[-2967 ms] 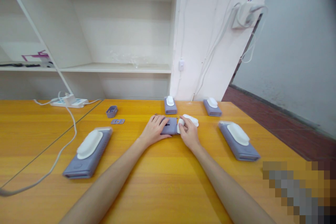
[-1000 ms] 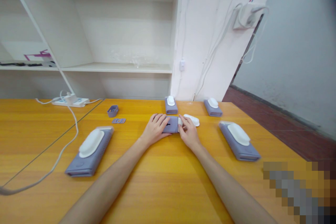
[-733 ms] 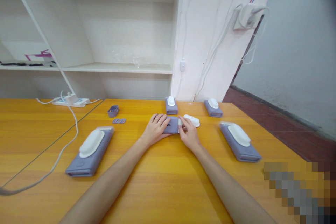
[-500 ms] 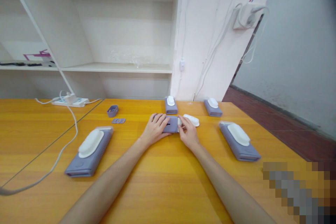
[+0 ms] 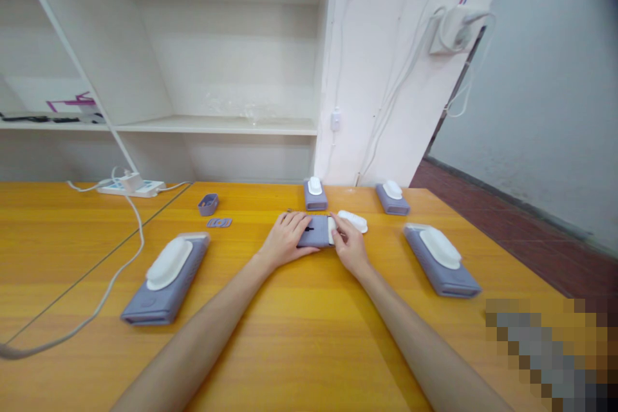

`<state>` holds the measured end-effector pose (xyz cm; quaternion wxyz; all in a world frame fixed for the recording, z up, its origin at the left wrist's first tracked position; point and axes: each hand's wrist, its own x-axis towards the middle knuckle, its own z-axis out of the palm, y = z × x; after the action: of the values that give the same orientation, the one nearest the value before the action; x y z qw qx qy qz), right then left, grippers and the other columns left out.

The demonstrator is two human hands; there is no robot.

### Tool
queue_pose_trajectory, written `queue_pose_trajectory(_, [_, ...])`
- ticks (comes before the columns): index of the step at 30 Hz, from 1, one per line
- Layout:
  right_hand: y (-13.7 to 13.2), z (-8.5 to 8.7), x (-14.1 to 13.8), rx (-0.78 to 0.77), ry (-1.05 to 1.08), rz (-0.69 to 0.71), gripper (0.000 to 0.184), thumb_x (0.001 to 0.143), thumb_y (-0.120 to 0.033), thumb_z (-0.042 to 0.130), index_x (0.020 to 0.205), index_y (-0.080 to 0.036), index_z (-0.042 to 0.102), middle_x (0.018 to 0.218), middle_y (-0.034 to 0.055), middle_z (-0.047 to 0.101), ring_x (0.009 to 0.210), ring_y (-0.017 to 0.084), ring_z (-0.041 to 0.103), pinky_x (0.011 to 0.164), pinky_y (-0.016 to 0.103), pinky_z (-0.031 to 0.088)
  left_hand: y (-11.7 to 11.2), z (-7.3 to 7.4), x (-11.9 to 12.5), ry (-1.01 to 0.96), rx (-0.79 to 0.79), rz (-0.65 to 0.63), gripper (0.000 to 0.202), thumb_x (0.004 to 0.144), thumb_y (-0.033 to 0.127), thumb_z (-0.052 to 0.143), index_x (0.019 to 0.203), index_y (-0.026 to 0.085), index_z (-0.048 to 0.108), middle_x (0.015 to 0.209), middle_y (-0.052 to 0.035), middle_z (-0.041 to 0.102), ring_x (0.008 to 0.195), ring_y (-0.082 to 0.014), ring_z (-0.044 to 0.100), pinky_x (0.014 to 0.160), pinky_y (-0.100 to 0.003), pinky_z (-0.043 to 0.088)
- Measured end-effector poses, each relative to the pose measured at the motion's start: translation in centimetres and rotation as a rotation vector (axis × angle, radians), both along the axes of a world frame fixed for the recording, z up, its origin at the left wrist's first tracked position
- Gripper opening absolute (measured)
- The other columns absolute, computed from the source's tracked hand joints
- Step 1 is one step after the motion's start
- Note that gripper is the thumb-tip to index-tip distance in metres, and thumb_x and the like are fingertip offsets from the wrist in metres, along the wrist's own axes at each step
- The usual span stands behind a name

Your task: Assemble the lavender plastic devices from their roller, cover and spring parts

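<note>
A purple-grey rectangular case [image 5: 317,232] with a small dark slot lies on the wooden table between my hands. My left hand [image 5: 286,238] is wrapped over its left end, thumb along the near edge. At the right end of the case a white piece [image 5: 331,230] shows, and the fingers of my right hand [image 5: 350,243] pinch it there. Just behind my right hand rests a loose white oval part [image 5: 354,221]. How deep the white piece reaches into the case is hidden.
Similar purple-grey cases with white tops stand around: left [image 5: 167,280], right [image 5: 441,261], back middle [image 5: 315,194] and back right [image 5: 393,198]. A small purple box [image 5: 208,205] and flat purple pieces [image 5: 219,223] lie back left, near a power strip [image 5: 131,187] and its cable.
A little more of the white piece's face shows beside my right fingers. Both hands keep their hold on the case, with hardly any shift.
</note>
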<state>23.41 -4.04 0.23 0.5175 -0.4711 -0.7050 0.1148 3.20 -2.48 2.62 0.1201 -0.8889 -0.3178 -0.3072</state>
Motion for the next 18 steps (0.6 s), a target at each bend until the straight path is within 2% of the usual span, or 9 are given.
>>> queue_pose_trajectory(4, [-0.27,0.37,-0.18,0.023,-0.019,-0.019,0.039,0.082,-0.024,0.046,0.12,-0.02,0.055,0.106,0.0089,0.06,0.093,0.02,0.056,0.082,0.036,0.047,-0.07,0.06,-0.01,0.003,0.003,0.009,0.065,0.075,0.059,0.052,0.123,0.016,0.044,0.12,-0.0155,0.052,0.113,-0.0291,0.046,0.093,-0.045,0.036])
queue_pose_trajectory(9, [0.0,0.04,-0.04,-0.032,0.033,-0.008,0.038,0.082,-0.027,0.046,0.117,-0.018,0.058,0.095,0.0072,0.062,0.082,0.019,0.057,0.075,0.034,0.048,0.0,-0.1,-0.05,0.0,-0.009,0.003,0.067,0.073,0.062,0.052,0.122,0.016,0.045,0.119,-0.0151,0.053,0.111,-0.029,0.048,0.092,-0.045,0.036])
queue_pose_trajectory(12, [0.16,-0.24,0.02,-0.136,0.172,0.021,0.041,0.082,-0.032,0.046,0.118,-0.016,0.057,0.082,0.0049,0.063,0.066,0.016,0.057,0.059,0.029,0.049,-0.02,-0.12,-0.03,-0.019,-0.033,0.004,0.068,0.073,0.062,0.051,0.123,0.016,0.044,0.119,-0.014,0.053,0.11,-0.0281,0.048,0.093,-0.044,0.037])
queue_pose_trajectory(15, [0.05,-0.21,-0.08,-0.28,0.321,0.066,0.047,0.082,-0.036,0.046,0.122,-0.013,0.053,0.06,-0.0002,0.058,0.041,0.012,0.046,0.038,0.025,0.038,-0.09,-0.05,-0.03,-0.032,-0.04,0.007,0.069,0.073,0.062,0.052,0.123,0.015,0.044,0.12,-0.0134,0.053,0.11,-0.0273,0.048,0.093,-0.043,0.037])
queue_pose_trajectory(18, [-0.23,0.03,-0.26,-0.346,0.398,0.099,0.051,0.08,-0.04,0.048,0.123,-0.012,0.051,0.053,-0.0021,0.056,0.034,0.011,0.042,0.033,0.024,0.033,-0.13,0.02,-0.06,-0.038,-0.039,0.002,0.067,0.073,0.061,0.052,0.122,0.016,0.044,0.118,-0.0136,0.054,0.109,-0.027,0.049,0.092,-0.043,0.038])
